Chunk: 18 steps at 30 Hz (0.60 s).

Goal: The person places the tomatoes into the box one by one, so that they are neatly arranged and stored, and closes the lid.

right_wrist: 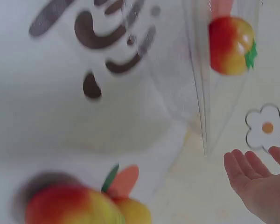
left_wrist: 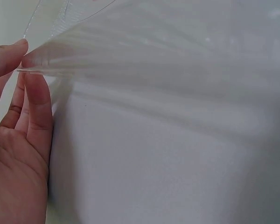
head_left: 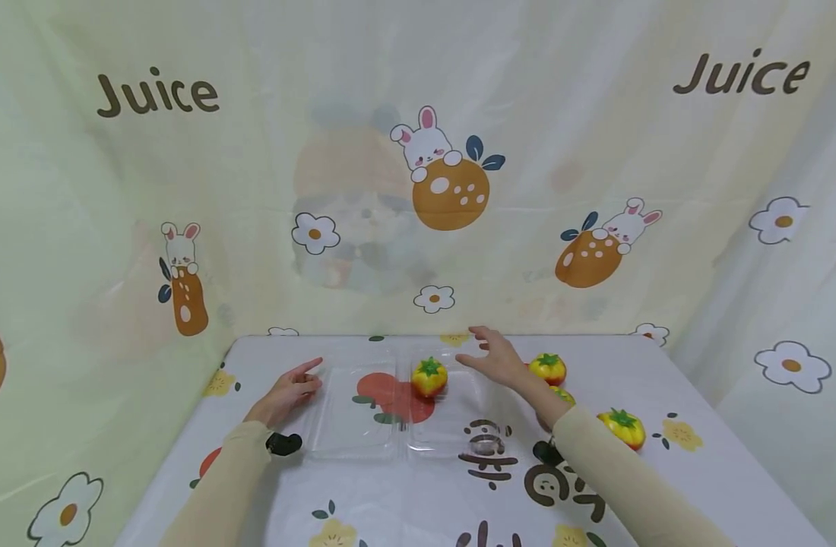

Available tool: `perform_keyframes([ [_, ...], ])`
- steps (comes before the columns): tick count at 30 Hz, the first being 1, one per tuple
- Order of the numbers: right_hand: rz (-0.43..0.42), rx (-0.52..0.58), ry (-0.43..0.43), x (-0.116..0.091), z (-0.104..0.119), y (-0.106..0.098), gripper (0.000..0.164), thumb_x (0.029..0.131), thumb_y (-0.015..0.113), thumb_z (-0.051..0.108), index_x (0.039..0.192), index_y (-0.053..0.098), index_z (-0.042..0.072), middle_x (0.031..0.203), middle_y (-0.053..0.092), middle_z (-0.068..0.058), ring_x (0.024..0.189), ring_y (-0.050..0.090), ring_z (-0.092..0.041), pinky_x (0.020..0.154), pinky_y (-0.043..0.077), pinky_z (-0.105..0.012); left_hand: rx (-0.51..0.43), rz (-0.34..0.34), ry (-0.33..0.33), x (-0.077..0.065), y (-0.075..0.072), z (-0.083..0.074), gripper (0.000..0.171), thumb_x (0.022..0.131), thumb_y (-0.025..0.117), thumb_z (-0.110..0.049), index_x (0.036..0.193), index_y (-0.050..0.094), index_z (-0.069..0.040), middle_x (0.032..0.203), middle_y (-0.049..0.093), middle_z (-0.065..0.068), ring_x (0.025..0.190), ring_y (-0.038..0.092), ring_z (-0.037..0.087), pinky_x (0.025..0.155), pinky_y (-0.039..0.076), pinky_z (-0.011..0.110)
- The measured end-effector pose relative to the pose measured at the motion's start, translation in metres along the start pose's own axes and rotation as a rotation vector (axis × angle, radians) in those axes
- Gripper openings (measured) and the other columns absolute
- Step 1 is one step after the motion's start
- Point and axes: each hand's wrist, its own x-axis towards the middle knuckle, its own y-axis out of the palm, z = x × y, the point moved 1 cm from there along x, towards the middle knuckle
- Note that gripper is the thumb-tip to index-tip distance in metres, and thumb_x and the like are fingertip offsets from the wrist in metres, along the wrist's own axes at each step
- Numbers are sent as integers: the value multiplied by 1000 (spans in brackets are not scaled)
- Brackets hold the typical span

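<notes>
An open clear plastic box (head_left: 353, 448) lies on the table, its two halves side by side. A yellow-red fruit with a green leafy top (head_left: 429, 378) sits in the right half, also visible through the plastic in the right wrist view. My left hand (head_left: 289, 395) is at the box's left edge; in the left wrist view its thumb (left_wrist: 11, 55) and fingers pinch the thin clear rim. My right hand (head_left: 495, 358) is above the right half's far right side, fingers spread and holding nothing. Its palm shows in the right wrist view (right_wrist: 263, 186).
Right of the box are more yellow-red fruits: one behind the right forearm (head_left: 548, 368), another partly hidden by it (head_left: 563, 394), and one nearer the right edge (head_left: 622, 428). A printed curtain (head_left: 363, 76) hangs behind the table. The white tablecloth (head_left: 391, 501) carries printed patterns.
</notes>
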Motion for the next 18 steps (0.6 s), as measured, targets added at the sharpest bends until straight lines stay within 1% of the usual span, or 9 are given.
perform_keyframes([
  [3, -23, -29, -17, 0, -2, -15, 68, 91, 71, 29, 143, 43, -5, 140, 47, -29, 122, 51, -47, 98, 44, -55, -1, -4, -3, 1, 0, -1, 62, 96, 60, -3, 153, 36, -8, 98, 51, 3, 83, 53, 12, 73, 47, 22],
  [5, -42, -52, -10, 0, -7, -24, 69, 91, 70, 29, 143, 42, -6, 140, 45, -30, 123, 48, -48, 100, 41, -57, -6, -14, -11, 1, 1, -2, 61, 96, 61, -2, 152, 37, -8, 97, 51, 3, 82, 54, 13, 72, 47, 22],
  [7, -56, -79, 15, -2, -14, -31, 69, 92, 69, 30, 143, 41, -8, 141, 43, -32, 126, 44, -48, 103, 38, -58, -7, -20, -18, 0, 1, -1, 61, 96, 61, -2, 152, 38, -8, 96, 52, 3, 81, 54, 13, 72, 47, 23],
  [11, -77, -132, 126, -4, -30, -44, 72, 94, 64, 33, 144, 36, -10, 143, 37, -36, 129, 37, -50, 106, 32, -60, -1, -22, -8, -3, 1, 0, 61, 96, 61, -2, 152, 38, -8, 96, 51, 3, 80, 54, 13, 70, 46, 23],
  [16, -120, -193, 282, -8, -45, -64, 77, 93, 63, 37, 143, 32, -13, 138, 35, -40, 121, 40, -54, 101, 36, -63, 12, -7, 10, -3, 1, -1, 61, 97, 60, -4, 153, 36, -8, 98, 50, 3, 81, 53, 13, 71, 46, 23],
  [18, -112, -200, 328, -11, -50, -69, 79, 92, 63, 38, 144, 30, -13, 136, 34, -40, 119, 40, -55, 99, 36, -65, 19, -1, 7, -2, 0, -1, 61, 97, 60, -5, 153, 36, -9, 98, 50, 3, 83, 52, 13, 72, 46, 23],
])
